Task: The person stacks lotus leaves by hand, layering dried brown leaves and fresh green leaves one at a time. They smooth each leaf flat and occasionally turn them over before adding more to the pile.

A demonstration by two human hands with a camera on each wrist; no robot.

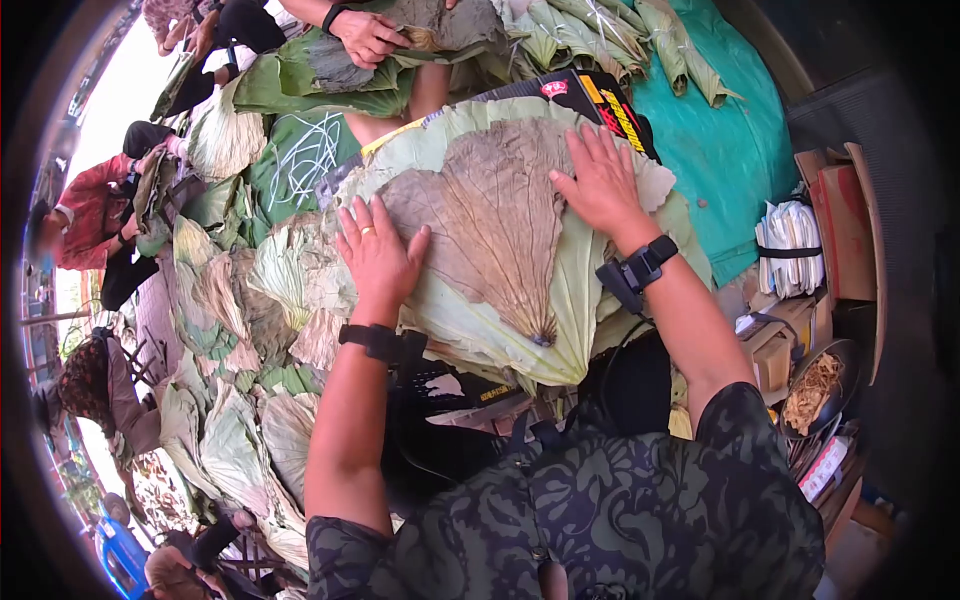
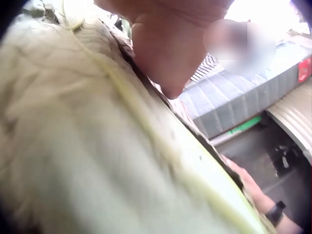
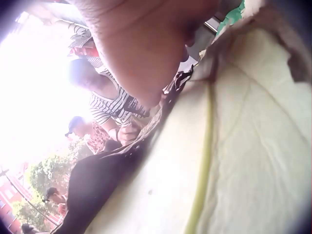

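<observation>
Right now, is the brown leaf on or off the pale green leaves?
On: the brown leaf lies over the pale green leaves, whose edges show above and below it, with the left hand at its left edge.

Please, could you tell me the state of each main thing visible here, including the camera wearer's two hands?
Brown leaf: wrinkled, lying on top.
Pale green leaves: layered beneath, spread out.
Left hand: fingers extended, resting on the leaves.
Right hand: fingers extended, resting on the leaves.
White strings: loose, tangled.
Leaf bundles: folded.
Green sheet: spread out, creased.
White bundle: strapped by a black band.
Black pan: holding brown shreds.
</observation>
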